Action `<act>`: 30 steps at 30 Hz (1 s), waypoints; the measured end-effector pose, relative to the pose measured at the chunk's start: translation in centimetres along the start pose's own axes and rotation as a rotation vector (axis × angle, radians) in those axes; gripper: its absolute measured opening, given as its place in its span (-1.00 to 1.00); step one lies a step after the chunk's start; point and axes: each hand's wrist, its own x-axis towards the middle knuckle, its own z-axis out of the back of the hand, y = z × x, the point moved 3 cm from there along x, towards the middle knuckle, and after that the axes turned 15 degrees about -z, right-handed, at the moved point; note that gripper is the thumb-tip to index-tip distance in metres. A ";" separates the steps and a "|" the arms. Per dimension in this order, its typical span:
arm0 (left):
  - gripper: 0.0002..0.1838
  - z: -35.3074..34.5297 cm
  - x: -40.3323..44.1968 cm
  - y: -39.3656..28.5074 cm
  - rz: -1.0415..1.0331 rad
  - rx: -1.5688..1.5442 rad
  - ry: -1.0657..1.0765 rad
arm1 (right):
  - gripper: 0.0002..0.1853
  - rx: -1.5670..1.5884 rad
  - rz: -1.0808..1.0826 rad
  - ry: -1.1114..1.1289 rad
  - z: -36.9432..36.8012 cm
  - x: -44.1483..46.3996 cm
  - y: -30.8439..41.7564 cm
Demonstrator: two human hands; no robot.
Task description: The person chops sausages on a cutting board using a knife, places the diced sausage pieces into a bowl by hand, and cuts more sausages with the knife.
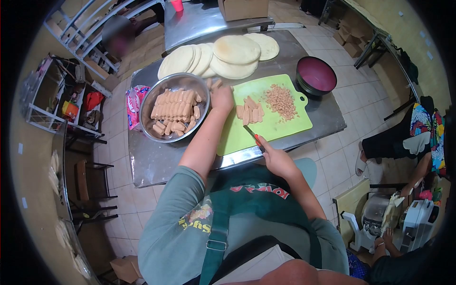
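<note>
My left hand (222, 99) is closed around some sausage pieces (214, 84) between the steel bowl and the cutting board. In my right hand (280, 164) is a knife (254, 135) with an orange and black handle, its blade over the near part of the green cutting board (237, 137). Beyond the blade lie sausage strips (250, 111), and to their right a heap of diced sausage (281, 102). The steel bowl (144, 107) on the left holds many sausages (173, 105), whole and in pieces.
Flatbreads (236, 49) lie along the table's far side. A dark red bowl (316, 76) stands beyond the board's right corner. A pink package (135, 102) lies left of the steel bowl. People stand at the right by a machine (375, 213); a blurred person (118, 38) is upper left.
</note>
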 end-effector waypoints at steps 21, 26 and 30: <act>-0.80 4.4 -9.0 -2.0 -0.344 -0.483 -0.208 | -0.40 0.033 0.085 -0.123 0.6 4.8 1.0; -0.79 3.6 -9.0 -3.4 -0.447 -0.456 -0.226 | -0.39 0.006 0.089 -0.152 0.7 4.5 0.5; -0.79 2.7 -9.4 -3.3 -0.398 -0.414 -0.200 | -0.40 -0.035 0.074 -0.156 0.0 2.6 0.7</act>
